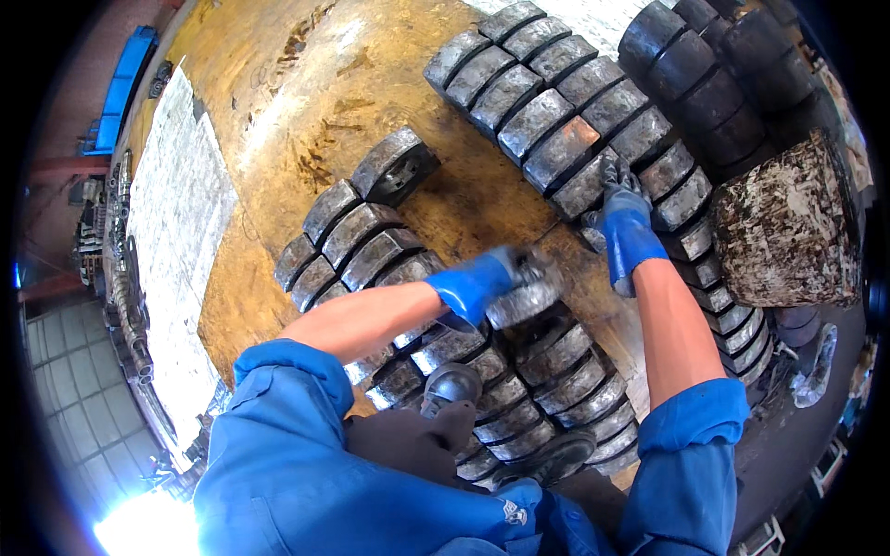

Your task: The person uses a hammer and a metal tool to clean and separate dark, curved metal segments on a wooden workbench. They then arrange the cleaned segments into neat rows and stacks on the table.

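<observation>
Both of my hands wear blue gloves. My left hand point(482, 283) grips a round grey metal disc point(525, 295) and holds it over the near stack of similar discs point(371, 250), blurred by motion. My right hand point(623, 227) rests on the edge of the far row of grey discs point(547, 111), its fingers curled on one disc at the row's near end. The discs stand on edge in packed rows on a rusty yellow-brown metal surface point(306, 102). One disc point(394, 167) lies tilted at the head of the near stack.
A row of darker, black discs point(714, 83) runs along the top right. A rough, crusted block point(788, 227) stands at the right. My dark shoes point(454, 385) stand among the near discs. A pale strip point(176, 213) and machinery border the left; bright glare sits at bottom left.
</observation>
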